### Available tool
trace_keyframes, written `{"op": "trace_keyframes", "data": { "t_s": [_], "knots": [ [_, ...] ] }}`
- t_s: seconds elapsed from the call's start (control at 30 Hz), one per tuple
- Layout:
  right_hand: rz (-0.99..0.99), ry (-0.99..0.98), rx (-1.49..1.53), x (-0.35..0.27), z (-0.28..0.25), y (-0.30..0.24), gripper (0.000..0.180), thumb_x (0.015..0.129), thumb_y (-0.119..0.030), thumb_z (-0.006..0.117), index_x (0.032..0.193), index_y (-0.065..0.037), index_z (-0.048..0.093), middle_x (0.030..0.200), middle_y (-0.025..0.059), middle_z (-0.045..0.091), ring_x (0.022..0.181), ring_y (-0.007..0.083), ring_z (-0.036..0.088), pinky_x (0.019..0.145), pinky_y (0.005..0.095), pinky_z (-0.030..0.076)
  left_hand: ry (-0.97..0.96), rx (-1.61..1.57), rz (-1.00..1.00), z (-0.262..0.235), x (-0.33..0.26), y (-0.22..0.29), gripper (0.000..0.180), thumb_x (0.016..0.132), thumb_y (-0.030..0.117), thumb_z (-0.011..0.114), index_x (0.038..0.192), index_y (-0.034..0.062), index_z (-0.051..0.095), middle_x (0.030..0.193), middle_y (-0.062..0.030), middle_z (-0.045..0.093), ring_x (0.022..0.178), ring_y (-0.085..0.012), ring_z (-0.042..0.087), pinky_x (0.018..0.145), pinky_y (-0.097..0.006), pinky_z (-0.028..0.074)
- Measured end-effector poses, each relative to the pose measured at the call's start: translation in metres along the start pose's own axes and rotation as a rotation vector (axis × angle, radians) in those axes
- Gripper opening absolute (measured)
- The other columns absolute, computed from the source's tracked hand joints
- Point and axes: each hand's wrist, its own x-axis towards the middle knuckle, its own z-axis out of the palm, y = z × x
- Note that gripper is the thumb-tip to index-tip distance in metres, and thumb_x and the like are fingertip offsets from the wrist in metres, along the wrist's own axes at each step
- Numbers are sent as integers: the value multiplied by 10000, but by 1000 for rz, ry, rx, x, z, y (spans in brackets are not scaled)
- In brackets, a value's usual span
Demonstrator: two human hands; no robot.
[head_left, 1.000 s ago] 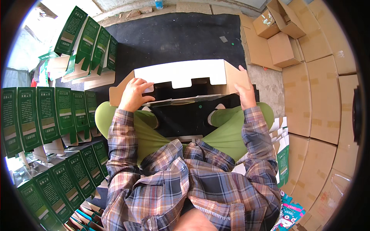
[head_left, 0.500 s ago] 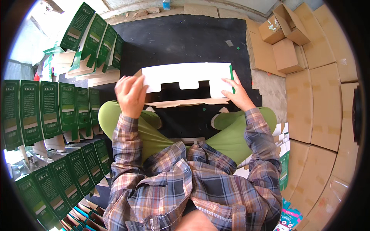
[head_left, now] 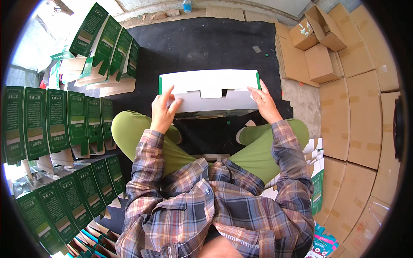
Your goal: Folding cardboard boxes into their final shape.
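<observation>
In front of my crossed legs is a folding carton [head_left: 208, 81], its white inner flaps turned toward me and its narrow ends green. A notched white flap meets a greyish panel along the near side, with a small dark gap by the tab. My left hand [head_left: 164, 111] is closed on the carton's near left corner, its fingertips and thumb against the panel. At the right end, my right hand [head_left: 265, 104] grips the carton with its thumb on the near face and fingers along the green edge. The carton's underside is mostly hidden.
Rows of green printed cartons [head_left: 56, 118] stand at my left, with another group [head_left: 101, 43] beyond them. Brown cardboard boxes [head_left: 361, 116] line the right side, and some open ones [head_left: 325, 32] sit at the far right. Black sheeting [head_left: 193, 43] covers the floor ahead.
My left hand has come down and right, from the carton's open left end onto its near corner. The left end now shows green, and the wide front opening has been mostly covered by the panel.
</observation>
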Motion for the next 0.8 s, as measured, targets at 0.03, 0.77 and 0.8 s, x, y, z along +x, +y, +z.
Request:
{"op": "trace_keyframes", "data": {
  "t_s": [0.03, 0.77, 0.8],
  "knots": [
    [-11, 28, 30, 1, 0, 5, 319, 931, -305, 516, 1187, -146, 619, 1490, 213, 193, 1296, 325, 384, 1020, 375, 359, 27, 48, -135, 6, 3, 5, 673, 748, 207, 700, 1352, 81, 430, 1004, -94, 619, 941, -267, 554, 892, -387, 398],
    [-273, -119, -697, -13, 25, -47, 620, 632, -288, 809, 1188, -138, 581, 1319, 66, 454, 1320, 279, 283, 955, 564, 284, -296, 589, 92, 19, 0, 22, 567, 705, 488, 703, 1188, 216, 587, 1225, 17, 544, 1199, -224, 415, 988, -681, 191],
    [-275, -128, -687, -13, 25, -47, 605, 631, -294, 809, 1173, -135, 592, 1308, 75, 456, 1310, 281, 294, 950, 570, 285, -297, 589, 91, 19, 0, 21, 567, 705, 488, 703, 1188, 216, 587, 1225, 17, 544, 1199, -224, 415, 988, -681, 191]
  ]
}}
